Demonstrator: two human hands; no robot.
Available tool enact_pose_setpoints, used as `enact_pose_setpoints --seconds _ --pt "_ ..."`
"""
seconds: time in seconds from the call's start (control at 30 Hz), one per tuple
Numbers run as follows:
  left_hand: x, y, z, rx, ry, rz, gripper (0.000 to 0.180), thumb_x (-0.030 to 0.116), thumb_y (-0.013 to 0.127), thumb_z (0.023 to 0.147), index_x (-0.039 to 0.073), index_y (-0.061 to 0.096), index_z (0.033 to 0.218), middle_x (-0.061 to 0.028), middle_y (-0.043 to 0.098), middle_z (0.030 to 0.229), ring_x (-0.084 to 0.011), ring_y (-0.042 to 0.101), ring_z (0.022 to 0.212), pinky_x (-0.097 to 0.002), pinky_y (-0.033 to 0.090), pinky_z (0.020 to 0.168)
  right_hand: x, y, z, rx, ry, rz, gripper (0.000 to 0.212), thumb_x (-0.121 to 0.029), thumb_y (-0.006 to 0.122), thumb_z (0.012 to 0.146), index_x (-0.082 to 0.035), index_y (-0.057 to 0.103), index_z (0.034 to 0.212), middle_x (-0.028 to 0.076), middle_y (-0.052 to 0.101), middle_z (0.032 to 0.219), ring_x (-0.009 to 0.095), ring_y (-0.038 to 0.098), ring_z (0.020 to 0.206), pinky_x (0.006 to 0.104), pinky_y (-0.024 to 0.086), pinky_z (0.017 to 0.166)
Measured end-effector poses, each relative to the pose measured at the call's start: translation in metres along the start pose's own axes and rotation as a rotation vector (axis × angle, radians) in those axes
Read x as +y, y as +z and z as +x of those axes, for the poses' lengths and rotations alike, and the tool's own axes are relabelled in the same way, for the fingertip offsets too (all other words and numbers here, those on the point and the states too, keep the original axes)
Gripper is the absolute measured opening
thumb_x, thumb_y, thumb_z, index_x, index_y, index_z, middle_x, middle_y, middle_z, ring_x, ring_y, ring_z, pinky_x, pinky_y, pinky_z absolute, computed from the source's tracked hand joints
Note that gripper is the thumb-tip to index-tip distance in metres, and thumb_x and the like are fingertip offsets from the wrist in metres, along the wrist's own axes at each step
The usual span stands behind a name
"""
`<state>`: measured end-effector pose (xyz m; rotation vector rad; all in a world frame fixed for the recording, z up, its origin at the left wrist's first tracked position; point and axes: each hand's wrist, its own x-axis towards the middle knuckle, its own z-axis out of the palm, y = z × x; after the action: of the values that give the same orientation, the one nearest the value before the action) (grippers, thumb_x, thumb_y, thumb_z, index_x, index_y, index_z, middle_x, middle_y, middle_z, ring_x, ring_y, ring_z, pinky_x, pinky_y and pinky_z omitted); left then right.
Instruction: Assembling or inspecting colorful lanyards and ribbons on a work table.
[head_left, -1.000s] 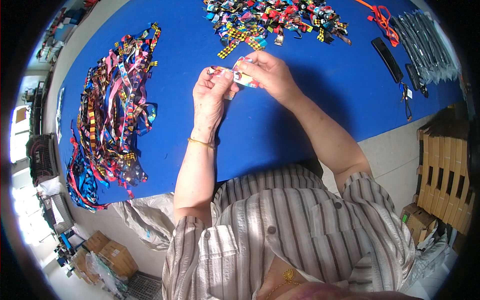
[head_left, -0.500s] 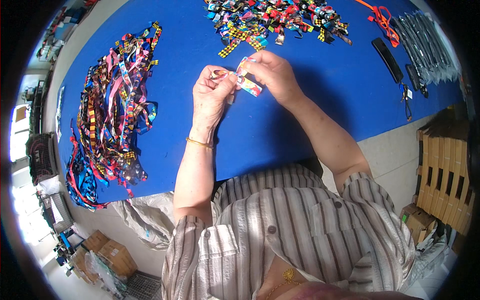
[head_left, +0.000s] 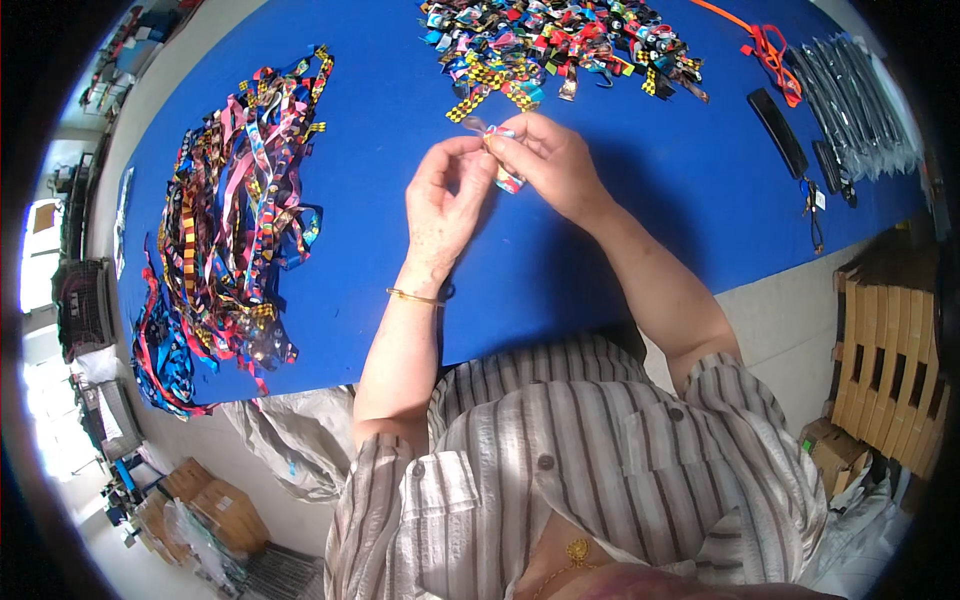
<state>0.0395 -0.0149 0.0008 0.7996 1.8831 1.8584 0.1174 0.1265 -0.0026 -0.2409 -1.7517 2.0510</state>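
A short, folded piece of colourful printed ribbon [head_left: 508,181] is held up over the blue table, mostly covered by fingers. My right hand [head_left: 553,165] pinches it between thumb and fingers. Close against it, my left hand [head_left: 446,192] has thumb and fingertips together at the ribbon's left side. A small, blurred end sticks out above the fingertips. Beyond my hands lies a heap of short, folded ribbon pieces [head_left: 560,42] in many colours. To the left is a long pile of printed ribbon straps [head_left: 225,215].
On the blue table [head_left: 380,300], at the right, lie a black phone [head_left: 777,132], a small dark item with a strap [head_left: 828,166], orange-handled scissors [head_left: 770,62] and a stack of plastic-wrapped packs [head_left: 850,105]. Cardboard boxes [head_left: 230,512] stand on the floor at lower left.
My left hand has shifted right and turned, drawing nearer my right hand. The ribbon, previously spread between both hands, is now folded smaller and more hidden. The view has shifted slightly.
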Motion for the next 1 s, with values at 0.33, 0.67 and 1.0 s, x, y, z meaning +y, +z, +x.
enact_pose_setpoints --seconds 0.33,0.67,1.0 --pt "0.003 -0.015 0.008 -0.069 -0.175 -0.454 0.013 0.007 0.061 0.095 -0.003 0.062 0.103 -0.0116 0.071 0.091 -0.0137 0.065 0.075 -0.0270 0.053 0.072 -0.025 -0.009 0.000 0.089 -0.069 -0.100 0.020 -0.017 0.055 0.100 -0.001 0.062 0.110 0.004 0.065 0.094 0.007 0.059 0.079 0.0227 0.050 0.071" --pt "0.001 -0.012 0.009 -0.200 -0.216 -0.538 0.014 0.009 0.063 0.094 -0.002 0.064 0.103 -0.0088 0.071 0.091 -0.0110 0.063 0.072 -0.0246 0.051 0.067 -0.011 -0.012 0.004 -0.132 0.150 -0.059 0.015 -0.017 0.062 0.095 -0.002 0.063 0.097 0.002 0.064 0.079 0.007 0.057 0.065 0.0217 0.044 0.058" --pt "0.003 -0.012 0.008 -0.217 -0.247 -0.437 0.011 0.010 0.066 0.093 -0.001 0.066 0.095 -0.0077 0.070 0.082 -0.0105 0.059 0.063 -0.0236 0.048 0.058 -0.011 -0.005 0.001 -0.063 0.155 -0.070 0.016 -0.017 0.064 0.095 -0.002 0.062 0.093 0.002 0.064 0.075 0.007 0.057 0.062 0.0224 0.046 0.054"
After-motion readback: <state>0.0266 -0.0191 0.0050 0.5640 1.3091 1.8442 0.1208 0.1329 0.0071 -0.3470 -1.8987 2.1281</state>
